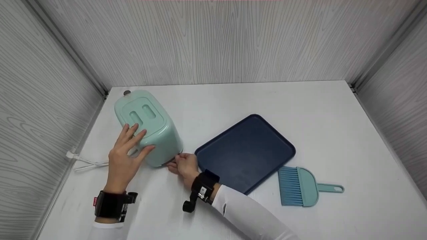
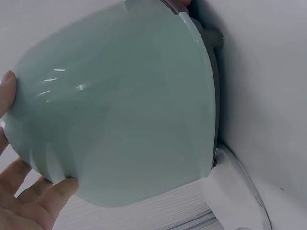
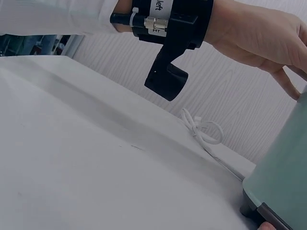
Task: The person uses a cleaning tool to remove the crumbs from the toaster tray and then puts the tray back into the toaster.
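A mint-green toaster [image 1: 168, 143] stands at the left of the white table, its top with two oblong recesses facing up. My left hand [image 1: 124, 161] rests on its near top edge with fingers spread: fingertips on the lid, thumb against the side. At the toaster's foot, my right hand [image 1: 186, 166] pinches the dark crumb tray [image 3: 276, 218] at the base; most of that tray is hidden. The left wrist view is filled by the toaster's smooth side, with left fingertips [image 2: 67, 187] touching it.
A navy tray [image 1: 253, 150] lies flat to the right, partly under the right wrist. Beside it is a teal hand brush [image 1: 308, 188]. The white power cord [image 1: 91, 164] runs left from the toaster. Grey wood-grain panels [image 1: 227, 43] wall the table's back and sides.
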Action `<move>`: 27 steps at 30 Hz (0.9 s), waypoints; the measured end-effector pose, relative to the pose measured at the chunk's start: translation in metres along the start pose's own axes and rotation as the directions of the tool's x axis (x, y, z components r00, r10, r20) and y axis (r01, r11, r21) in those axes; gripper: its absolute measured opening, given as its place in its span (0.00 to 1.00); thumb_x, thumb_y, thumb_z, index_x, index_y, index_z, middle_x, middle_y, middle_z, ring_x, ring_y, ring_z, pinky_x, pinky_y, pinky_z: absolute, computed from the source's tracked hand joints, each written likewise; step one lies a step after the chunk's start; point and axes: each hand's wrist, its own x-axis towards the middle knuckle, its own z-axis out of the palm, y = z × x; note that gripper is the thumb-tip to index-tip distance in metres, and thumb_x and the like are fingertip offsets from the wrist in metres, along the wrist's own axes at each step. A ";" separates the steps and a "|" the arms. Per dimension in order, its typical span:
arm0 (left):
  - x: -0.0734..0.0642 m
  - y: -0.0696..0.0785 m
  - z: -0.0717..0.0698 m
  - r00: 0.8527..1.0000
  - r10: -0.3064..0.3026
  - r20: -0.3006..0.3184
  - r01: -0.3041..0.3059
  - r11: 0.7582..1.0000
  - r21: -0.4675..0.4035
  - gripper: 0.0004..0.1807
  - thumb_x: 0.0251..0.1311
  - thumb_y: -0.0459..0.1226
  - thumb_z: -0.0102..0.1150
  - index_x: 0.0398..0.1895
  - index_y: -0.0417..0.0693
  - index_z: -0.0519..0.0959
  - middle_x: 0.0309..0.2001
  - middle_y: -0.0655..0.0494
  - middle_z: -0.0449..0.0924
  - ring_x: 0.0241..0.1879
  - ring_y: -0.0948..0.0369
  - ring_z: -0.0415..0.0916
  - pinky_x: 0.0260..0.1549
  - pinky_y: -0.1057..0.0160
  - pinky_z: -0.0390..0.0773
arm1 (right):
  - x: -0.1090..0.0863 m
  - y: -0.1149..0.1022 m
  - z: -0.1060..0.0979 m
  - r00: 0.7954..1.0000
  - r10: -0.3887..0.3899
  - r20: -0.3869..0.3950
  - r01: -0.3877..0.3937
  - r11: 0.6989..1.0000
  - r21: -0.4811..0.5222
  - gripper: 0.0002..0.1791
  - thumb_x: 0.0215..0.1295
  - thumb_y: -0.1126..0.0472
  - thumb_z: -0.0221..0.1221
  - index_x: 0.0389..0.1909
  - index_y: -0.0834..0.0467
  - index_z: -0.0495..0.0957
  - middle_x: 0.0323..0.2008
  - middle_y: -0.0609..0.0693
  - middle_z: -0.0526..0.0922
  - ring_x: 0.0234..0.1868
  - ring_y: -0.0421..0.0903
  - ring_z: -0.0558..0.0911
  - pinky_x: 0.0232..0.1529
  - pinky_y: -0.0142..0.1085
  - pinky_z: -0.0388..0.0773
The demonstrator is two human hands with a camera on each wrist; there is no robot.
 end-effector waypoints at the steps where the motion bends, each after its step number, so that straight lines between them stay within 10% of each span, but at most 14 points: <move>1: 0.000 0.000 0.000 1.000 -0.001 -0.002 0.001 1.000 0.001 0.31 0.52 0.36 0.81 0.63 0.45 0.85 0.72 0.42 0.76 0.80 0.39 0.62 0.72 0.33 0.69 | 0.000 0.000 0.000 1.000 -0.005 0.003 0.005 1.000 -0.001 0.18 0.81 0.70 0.50 0.64 0.76 0.73 0.42 0.63 0.90 0.41 0.48 0.93 0.44 0.35 0.91; 27: 0.003 0.001 0.006 1.000 0.001 -0.007 -0.001 1.000 0.018 0.31 0.51 0.38 0.82 0.62 0.45 0.85 0.72 0.42 0.77 0.79 0.39 0.64 0.72 0.34 0.71 | 0.002 -0.001 -0.001 0.999 -0.032 -0.014 0.031 0.997 -0.071 0.10 0.80 0.70 0.52 0.42 0.70 0.80 0.34 0.63 0.91 0.34 0.48 0.93 0.39 0.37 0.92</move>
